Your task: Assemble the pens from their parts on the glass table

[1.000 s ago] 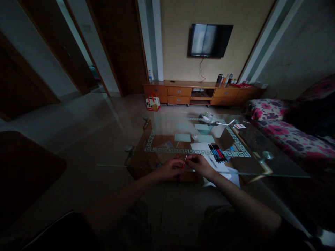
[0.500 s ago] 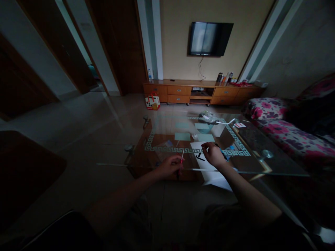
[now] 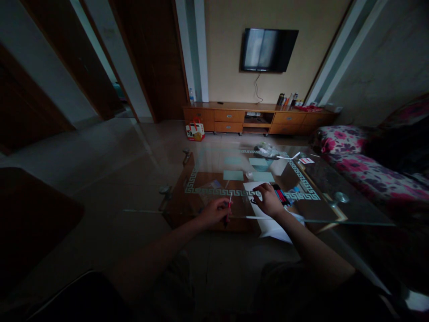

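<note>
Progress, judged from how things lie, apparently midway: a side-by-side row of slim black, red and blue pens (image 3: 280,194) already set down right of centre in the frame, partly behind the right hand (image 3: 269,200); one slim red pen with a white upper end (image 3: 229,206) apart from them, aloft at the near edge of the clear glass table (image 3: 355,208), pinched between thumb and fingers of the left hand (image 3: 215,212), so seemingly not yet finished with. Fingers of the right hand bent and a little apart, over a white paper sheet (image 3: 268,225), with a small dark piece (image 3: 253,201) just at the fingertips; held or merely lying there, impossible to tell.

Farther back on the glass, a crumpled clear plastic bag (image 3: 265,150) and a red-and-white card (image 3: 306,161). Beyond, towards the top of the frame, a black flat-screen television (image 3: 269,50) above a long, low brown wooden cabinet (image 3: 231,117); at the right edge, a pink-flowered white sofa (image 3: 355,163). Dim light throughout.
</note>
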Motion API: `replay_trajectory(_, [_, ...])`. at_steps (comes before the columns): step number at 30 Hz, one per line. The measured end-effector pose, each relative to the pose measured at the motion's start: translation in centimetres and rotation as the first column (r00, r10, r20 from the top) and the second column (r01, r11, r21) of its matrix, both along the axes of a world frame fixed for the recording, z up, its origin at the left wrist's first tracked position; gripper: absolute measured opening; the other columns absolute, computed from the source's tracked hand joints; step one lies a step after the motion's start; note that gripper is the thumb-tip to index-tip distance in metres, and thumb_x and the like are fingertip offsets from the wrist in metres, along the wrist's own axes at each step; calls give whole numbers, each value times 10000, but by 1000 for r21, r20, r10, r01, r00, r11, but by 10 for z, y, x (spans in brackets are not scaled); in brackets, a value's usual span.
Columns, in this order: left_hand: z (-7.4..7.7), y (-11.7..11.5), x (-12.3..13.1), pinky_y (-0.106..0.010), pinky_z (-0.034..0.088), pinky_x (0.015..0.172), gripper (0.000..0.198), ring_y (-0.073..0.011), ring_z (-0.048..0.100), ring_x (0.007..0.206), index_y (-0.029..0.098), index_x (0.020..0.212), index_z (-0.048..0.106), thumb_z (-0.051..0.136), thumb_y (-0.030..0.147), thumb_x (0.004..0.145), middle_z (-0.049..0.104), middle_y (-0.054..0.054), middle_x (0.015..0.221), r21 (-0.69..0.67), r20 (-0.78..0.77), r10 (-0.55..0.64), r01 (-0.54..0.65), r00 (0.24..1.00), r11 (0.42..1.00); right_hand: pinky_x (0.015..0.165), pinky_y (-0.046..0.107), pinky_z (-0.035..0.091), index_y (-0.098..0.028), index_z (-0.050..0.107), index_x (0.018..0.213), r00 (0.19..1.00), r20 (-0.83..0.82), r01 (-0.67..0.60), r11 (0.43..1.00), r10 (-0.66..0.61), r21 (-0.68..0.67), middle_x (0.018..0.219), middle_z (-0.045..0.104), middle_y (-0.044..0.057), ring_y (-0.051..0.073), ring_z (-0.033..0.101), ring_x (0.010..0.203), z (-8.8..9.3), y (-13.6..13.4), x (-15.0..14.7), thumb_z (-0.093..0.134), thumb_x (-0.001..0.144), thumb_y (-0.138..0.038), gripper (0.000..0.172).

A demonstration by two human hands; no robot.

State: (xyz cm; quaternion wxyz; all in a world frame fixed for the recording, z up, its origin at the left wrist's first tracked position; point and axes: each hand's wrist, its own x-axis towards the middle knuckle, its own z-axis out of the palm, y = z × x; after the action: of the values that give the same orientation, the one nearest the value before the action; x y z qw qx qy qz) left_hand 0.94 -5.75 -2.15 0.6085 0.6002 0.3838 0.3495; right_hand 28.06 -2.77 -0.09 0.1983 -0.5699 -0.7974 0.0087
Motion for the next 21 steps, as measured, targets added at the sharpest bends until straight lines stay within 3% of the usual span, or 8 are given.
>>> replay_trajectory(4, [-1,0,1,-266,536,571,343,-140,658,581,154,1091,605,693,311,800,654,-27,800,-7,6,-6,6,1000,1000,931,417,342,-252,637,1203,990,143,-13,1000,16,-22,1323,454,123,311,412,1137,-4,-7,-19,559,903,-318,317])
replay_trajectory(11, [2,-1,0,-272,538,563,369,-143,651,579,149,1096,606,704,338,794,654,-29,803,-11,1,-24,24,1000,1000,911,439,318,-323,568,1325,967,251,-20,996,42,-91,1404,387,115,327,368,1170,-13,-9,-32,518,926,-273,405])
replay_trajectory(21, [3,-2,0,-290,550,584,361,-144,655,578,148,1100,604,693,331,802,650,-27,814,-23,0,-37,37,999,999,899,448,333,-326,616,1271,980,192,-35,994,54,-102,1354,439,126,330,391,1143,-16,-8,-32,527,927,-282,358])
